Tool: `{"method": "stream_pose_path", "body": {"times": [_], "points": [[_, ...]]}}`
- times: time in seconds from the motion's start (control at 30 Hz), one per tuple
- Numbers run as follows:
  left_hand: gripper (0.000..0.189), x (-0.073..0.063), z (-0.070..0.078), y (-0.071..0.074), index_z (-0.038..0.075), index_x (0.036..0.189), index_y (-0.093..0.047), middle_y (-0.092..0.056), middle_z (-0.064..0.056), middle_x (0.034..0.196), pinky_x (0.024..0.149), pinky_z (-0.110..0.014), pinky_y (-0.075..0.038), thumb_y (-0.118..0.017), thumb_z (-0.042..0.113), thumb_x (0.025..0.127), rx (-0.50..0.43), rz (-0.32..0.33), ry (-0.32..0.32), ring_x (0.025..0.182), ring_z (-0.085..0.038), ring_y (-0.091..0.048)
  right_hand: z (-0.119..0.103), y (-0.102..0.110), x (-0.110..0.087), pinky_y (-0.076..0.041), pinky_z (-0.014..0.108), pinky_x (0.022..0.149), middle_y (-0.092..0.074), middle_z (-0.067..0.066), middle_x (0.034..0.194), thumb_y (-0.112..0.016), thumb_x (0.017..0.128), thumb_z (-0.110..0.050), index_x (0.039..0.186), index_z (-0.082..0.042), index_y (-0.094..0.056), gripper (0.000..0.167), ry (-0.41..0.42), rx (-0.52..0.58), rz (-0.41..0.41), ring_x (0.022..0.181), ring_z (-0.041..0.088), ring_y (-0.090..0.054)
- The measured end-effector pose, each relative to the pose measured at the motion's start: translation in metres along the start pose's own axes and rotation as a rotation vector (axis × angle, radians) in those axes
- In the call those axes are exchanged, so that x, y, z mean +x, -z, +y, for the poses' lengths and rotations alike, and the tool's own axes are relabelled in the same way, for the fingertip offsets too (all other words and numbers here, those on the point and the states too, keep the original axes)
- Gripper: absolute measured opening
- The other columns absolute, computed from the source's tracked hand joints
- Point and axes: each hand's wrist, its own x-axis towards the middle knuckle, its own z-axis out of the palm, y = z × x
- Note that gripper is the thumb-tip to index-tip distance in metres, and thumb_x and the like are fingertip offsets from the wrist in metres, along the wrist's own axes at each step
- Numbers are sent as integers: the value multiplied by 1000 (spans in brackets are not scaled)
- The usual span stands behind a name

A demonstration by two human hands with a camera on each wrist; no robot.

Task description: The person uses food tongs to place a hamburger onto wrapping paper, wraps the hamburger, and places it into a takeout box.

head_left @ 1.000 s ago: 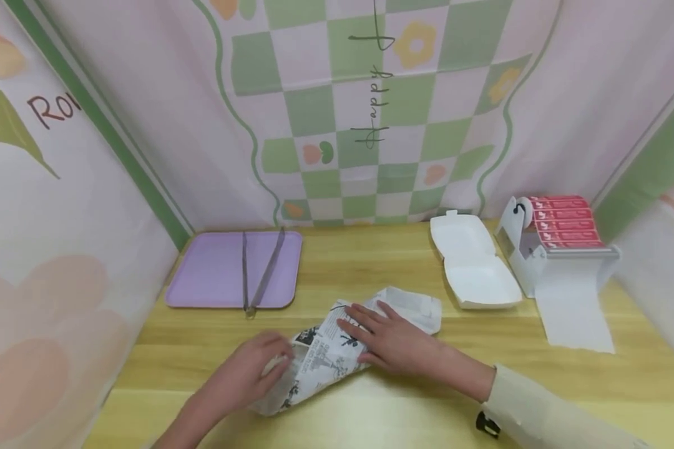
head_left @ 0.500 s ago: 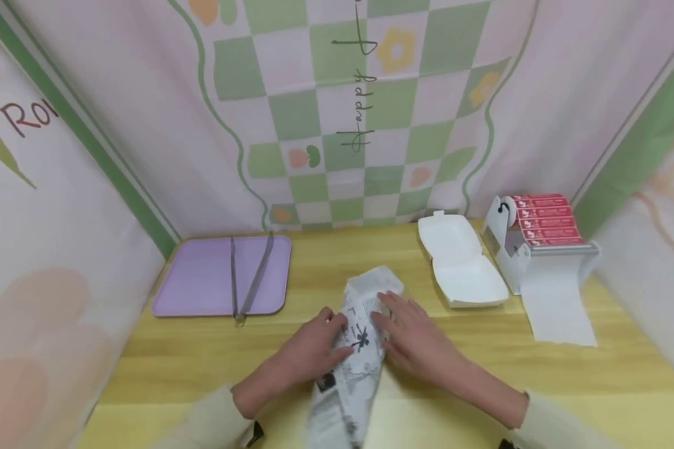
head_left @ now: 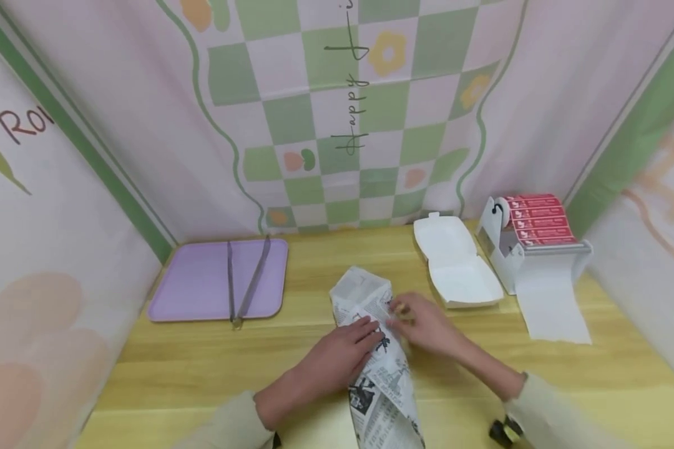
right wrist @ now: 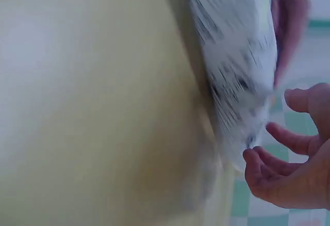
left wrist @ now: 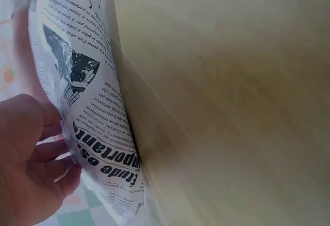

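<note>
A long parcel of newsprint-patterned wrapping paper (head_left: 390,374) lies on the wooden table, its folded far end pointing at the wall and its near end cut off by the head view's bottom edge. My left hand (head_left: 339,355) rests on the parcel's upper face, fingers laid across it. In the left wrist view, those fingers (left wrist: 56,154) touch the printed paper. At the parcel's right edge is my right hand (head_left: 427,324), loosely bent. The right wrist view shows its thumb (right wrist: 299,101) apart from the fingers, and the fingertips right at the paper's edge. What the paper wraps is hidden.
A lilac tray (head_left: 193,280) at the back left bears metal tongs (head_left: 251,284). At the back right, a white clamshell box (head_left: 463,280) stands unfolded. Beside it is a label dispenser (head_left: 497,249) with a red sticker roll (head_left: 539,218) and a white strip (head_left: 553,312) hanging forward.
The parcel has turned from lying slantwise to pointing at the wall. My left hand has moved from its near end onto its top. My right hand has shifted from its top to its right edge.
</note>
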Motion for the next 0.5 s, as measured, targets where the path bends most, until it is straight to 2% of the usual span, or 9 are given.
{"method": "stream_pose_path", "body": {"times": [0.07,0.13,0.23,0.3,0.37,0.5], "points": [[38,0,1,0,12,139,-58,-56,-7,146,112,-33,-44,-52,23,103,31,9,-20,138,-23,-51,7,6,30,-58,50,85,-66,24,118,-69,92,-21,119,0,-61,36,-50,24,-27,102,38,-66],[38,0,0,-1,12,139,-58,-57,-6,145,112,-32,-44,-51,23,103,53,15,-24,138,-22,-51,15,9,65,-56,53,89,-64,29,121,-68,93,-22,128,4,-54,46,-66,6,-71,107,43,-65],[37,0,0,-4,12,138,-58,-58,-6,143,112,-32,-45,-53,21,103,67,28,-36,137,-22,-52,23,7,112,-54,51,94,-65,29,119,-68,93,-22,138,5,-46,57,-62,-56,-186,110,42,-64],[37,0,2,-6,12,138,-58,-59,-7,143,111,-33,-46,-54,20,102,57,32,-46,136,-22,-53,26,2,135,-53,49,96,-67,27,116,-71,90,-21,140,5,-45,62,-58,-88,-271,108,39,-65],[38,-2,0,-7,11,138,-58,-59,-8,142,110,-33,-46,-55,19,100,58,41,-53,135,-23,-53,24,-5,156,-53,45,95,-67,21,114,-74,88,-22,137,4,-48,61,-66,-119,-356,105,33,-64],[40,-3,-5,-9,12,141,-55,-57,-8,144,111,-33,-46,-54,18,101,58,42,-63,137,-23,-52,19,-15,177,-53,34,81,-68,10,100,-77,83,-18,110,-1,-66,34,-90,-175,-486,91,22,-62]]}}
